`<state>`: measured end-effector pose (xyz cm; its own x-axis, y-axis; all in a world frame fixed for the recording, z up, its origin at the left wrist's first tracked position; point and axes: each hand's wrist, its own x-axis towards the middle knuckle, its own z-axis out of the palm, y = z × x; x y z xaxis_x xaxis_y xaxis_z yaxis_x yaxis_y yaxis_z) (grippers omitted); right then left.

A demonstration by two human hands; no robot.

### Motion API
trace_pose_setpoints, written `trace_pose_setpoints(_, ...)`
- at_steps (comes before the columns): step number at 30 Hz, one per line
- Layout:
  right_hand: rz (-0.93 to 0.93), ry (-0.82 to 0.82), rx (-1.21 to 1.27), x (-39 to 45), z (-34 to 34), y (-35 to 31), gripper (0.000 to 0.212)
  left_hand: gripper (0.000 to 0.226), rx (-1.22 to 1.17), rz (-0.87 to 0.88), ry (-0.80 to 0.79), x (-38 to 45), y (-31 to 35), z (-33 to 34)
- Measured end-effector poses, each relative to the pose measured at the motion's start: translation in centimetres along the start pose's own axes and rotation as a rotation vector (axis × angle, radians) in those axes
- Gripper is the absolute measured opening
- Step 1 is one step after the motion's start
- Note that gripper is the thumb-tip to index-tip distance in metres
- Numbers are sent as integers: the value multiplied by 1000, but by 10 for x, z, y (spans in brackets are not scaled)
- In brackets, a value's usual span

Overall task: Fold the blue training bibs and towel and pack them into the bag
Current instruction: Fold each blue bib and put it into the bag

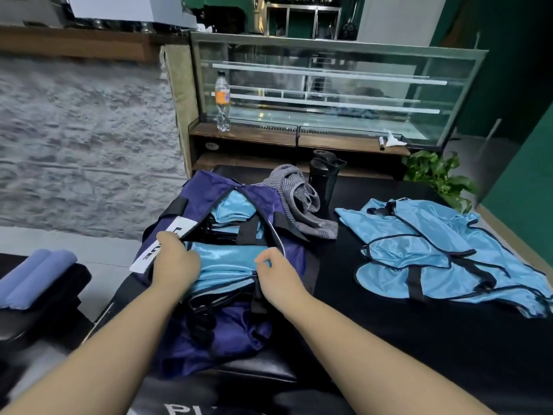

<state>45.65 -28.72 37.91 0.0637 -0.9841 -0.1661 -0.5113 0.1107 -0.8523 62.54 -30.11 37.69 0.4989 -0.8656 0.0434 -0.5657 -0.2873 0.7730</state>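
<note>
I am pushing a folded blue bib (pixel 223 262) into the near end of the open purple bag (pixel 209 333) — left hand (pixel 175 259) gripping its left edge, right hand (pixel 273 269) pinching the right. Slippery fabric could be unfolding or snagging on the black strap (pixel 250 230). More bibs (pixel 443 253) are waiting on the right, the grey towel (pixel 299 202) beyond the bag.

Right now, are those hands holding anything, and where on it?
Both hold a folded blue bib over the open purple bag: the left hand grips its left end, the right hand pinches its right end.
</note>
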Motion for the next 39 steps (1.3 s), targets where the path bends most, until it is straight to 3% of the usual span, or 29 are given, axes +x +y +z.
trace_pose_setpoints(3,-5,-72,-69,11,6,-8,25,31,156,89,124,8,-4,11)
trace_pose_setpoints(6,-14,-127,-139,24,11,-9,24,43,275,258,140,28,-12,15)
trace_pose_setpoints(12,150,-304,35,42,23,-4,22,53,272,356,-46,44,-13,10)
trace_pose_setpoints(15,239,-353,151,45,30,6,40,54,487,491,-140,31,-4,14)
trace_pose_setpoints(18,247,-392,162,46,36,12,40,50,716,608,-264,15,-11,23)
trace_pose_setpoints(21,240,-356,105,47,38,14,21,57,921,541,-426,10,-25,30)
trace_pose_setpoints(29,98,-264,-271,44,29,24,15,54,739,347,-831,14,-48,28)
trace_pose_setpoints(30,88,-276,-294,42,26,24,10,53,736,327,-856,15,-51,28)
trace_pose_setpoints(34,28,-215,-426,34,18,30,32,58,750,320,-897,16,-53,30)
trace_pose_setpoints(36,18,-219,-476,27,13,34,27,46,797,313,-884,12,-51,34)
trace_pose_setpoints(39,-79,-237,-546,16,11,45,17,44,868,324,-841,4,-43,37)
